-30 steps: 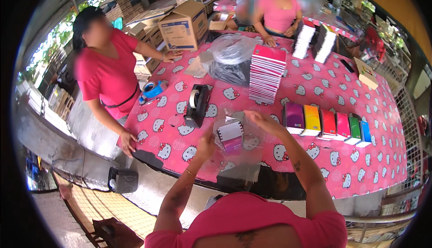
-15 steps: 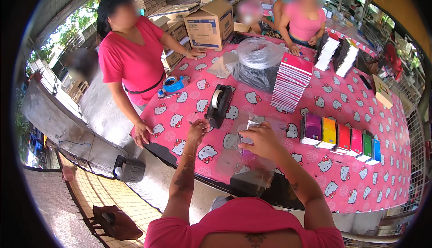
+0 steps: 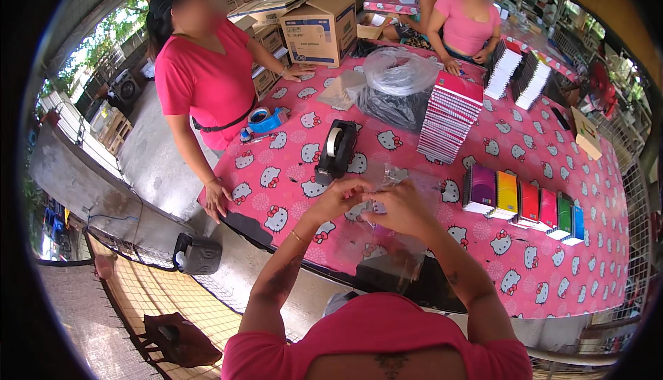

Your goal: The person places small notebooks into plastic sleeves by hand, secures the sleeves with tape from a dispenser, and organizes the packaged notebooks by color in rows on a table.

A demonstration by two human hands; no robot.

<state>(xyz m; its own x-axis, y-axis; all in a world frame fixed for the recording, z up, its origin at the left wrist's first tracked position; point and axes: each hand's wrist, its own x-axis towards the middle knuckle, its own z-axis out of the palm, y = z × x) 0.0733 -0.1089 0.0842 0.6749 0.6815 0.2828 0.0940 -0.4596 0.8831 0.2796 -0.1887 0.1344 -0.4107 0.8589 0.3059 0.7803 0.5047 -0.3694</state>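
My left hand (image 3: 338, 200) is closed in a pinch over the table, its fingertips close to my right hand. What it pinches, if anything, is too small to make out. My right hand (image 3: 404, 209) bends its fingers around a clear plastic bag (image 3: 410, 259), whose thin film spreads over the tablecloth on both sides of the hand. A bit of purple shows beneath the fingers. Just beyond my left hand stands a black tape dispenser (image 3: 336, 152) with a roll of clear tape (image 3: 333, 142).
Right of my hands stand rows of coloured spiral notebooks (image 3: 530, 200); a tall notebook stack (image 3: 452, 118) rises behind. Bundled plastic bags (image 3: 394, 90), blue tape (image 3: 266, 120) and a carton (image 3: 319, 31) lie farther back. One person (image 3: 207, 80) leans at the left edge, another (image 3: 469, 21) across the table.
My left hand has moved from the tape dispenser's front end toward my right hand, and their fingertips now nearly meet. My right hand stays at the plastic bag.
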